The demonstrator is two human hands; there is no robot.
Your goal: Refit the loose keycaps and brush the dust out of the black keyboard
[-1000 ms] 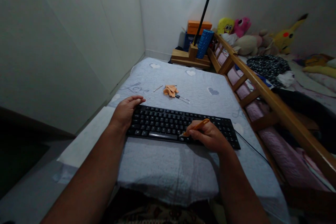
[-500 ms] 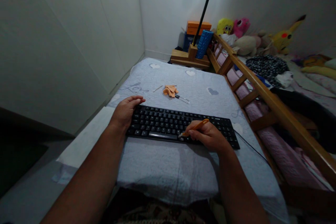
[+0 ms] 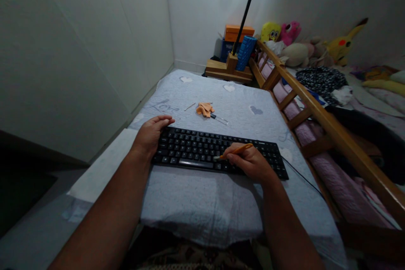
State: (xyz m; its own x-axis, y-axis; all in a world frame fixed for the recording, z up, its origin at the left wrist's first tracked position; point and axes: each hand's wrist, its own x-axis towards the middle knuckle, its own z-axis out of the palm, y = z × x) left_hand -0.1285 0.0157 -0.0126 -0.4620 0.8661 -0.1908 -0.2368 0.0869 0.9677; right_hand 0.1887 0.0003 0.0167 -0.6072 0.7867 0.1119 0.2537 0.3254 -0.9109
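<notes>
A black keyboard [image 3: 193, 145] lies flat on a light blue patterned cover [image 3: 196, 202]. My left hand [image 3: 153, 133] grips the keyboard's left end, thumb and fingers around its edge. In my right hand [image 3: 247, 161] is a small brush [image 3: 237, 150] with an orange handle, pinched between thumb and fingers. Its pale tip touches or hovers just over the keys right of the space bar; I cannot tell which. Beyond the keyboard sit a crumpled orange cloth [image 3: 205, 109], a wire keycap puller [image 3: 220, 120] with a dark handle, and a thin white stick [image 3: 190, 106].
The keyboard's cable [image 3: 303, 177] runs off to the right. A wooden bed rail [image 3: 316, 101] borders the right side, with plush toys [image 3: 341, 46] and clothes behind it. At the far end stand a black pole on a wooden base [image 3: 228, 67], a blue roller [image 3: 246, 52] and boxes [image 3: 238, 32].
The brush tip has moved slightly up and left, from the bottom key row to the row above. My left hand and the keyboard have stayed put.
</notes>
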